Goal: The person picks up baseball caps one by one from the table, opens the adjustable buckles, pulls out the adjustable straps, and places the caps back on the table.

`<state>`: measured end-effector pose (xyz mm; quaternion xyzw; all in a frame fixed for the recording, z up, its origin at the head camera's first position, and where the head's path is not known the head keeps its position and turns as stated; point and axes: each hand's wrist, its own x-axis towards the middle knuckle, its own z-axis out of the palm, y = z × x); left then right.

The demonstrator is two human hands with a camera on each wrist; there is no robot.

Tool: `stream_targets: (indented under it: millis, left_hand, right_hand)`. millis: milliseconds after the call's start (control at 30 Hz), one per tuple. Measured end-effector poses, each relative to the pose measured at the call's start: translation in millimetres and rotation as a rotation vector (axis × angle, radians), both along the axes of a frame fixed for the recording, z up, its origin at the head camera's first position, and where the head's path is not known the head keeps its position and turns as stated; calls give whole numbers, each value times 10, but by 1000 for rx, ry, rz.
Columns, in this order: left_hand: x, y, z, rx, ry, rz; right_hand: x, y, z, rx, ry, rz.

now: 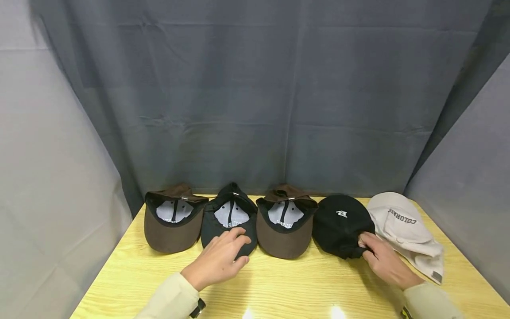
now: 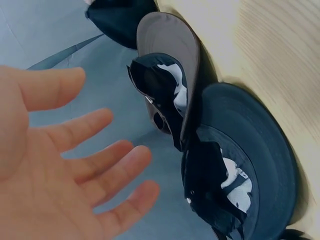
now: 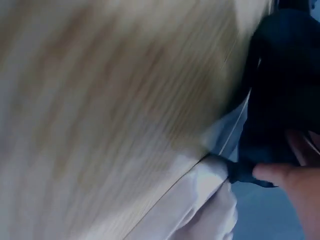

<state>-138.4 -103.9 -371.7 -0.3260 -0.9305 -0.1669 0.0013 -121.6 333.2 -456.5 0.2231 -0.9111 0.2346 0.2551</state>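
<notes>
- Right hand [image 1: 384, 261] pinches the near edge of a black cap with a white letter [image 1: 338, 230], thumb and fingers bent onto it; in the right wrist view the thumb presses a narrow, strap-like dark piece
- That cap sits fourth from the left in the row, crown up, its letter on the far half and tilted slightly; the gripped edge points toward the person and a little right
- Its outline is nearly round, so no clear long axis can be told, nor where its brim lies
- Left hand [image 1: 223, 257] holds nothing, fingers spread and loosely bent, poised over the near side of an upturned black cap [image 1: 211, 228]
- This second cap lies hollow side up, brim toward the person, long axis running from person to backdrop
- Just right of it, a brown cap [image 1: 284, 241] lies the same way, brim nearest the person
- Far left, another brown cap [image 1: 171, 239] matches that pose
- Beside the right hand, a pale cap [image 1: 398, 221] slants from far left to near right, its lettering upward
- Beneath all five, a wooden table [image 1: 295, 288]; behind, a dark grey backdrop [image 1: 255, 97]
</notes>
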Motion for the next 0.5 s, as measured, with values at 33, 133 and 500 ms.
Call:
stream_targets:
  millis: [33,133,500]
  left_hand:
    - [0,5,0,-6,2,-2]
    - [-1,5,-2,-14,4,0]
    - [9,-77,-39,-26,-17,9]
  right_hand:
    - [-46,23,-11,24,-14,-13]
    - [-187,127,-62,35,-76,-48]
    - [-178,567,-5,-98,-188,-338]
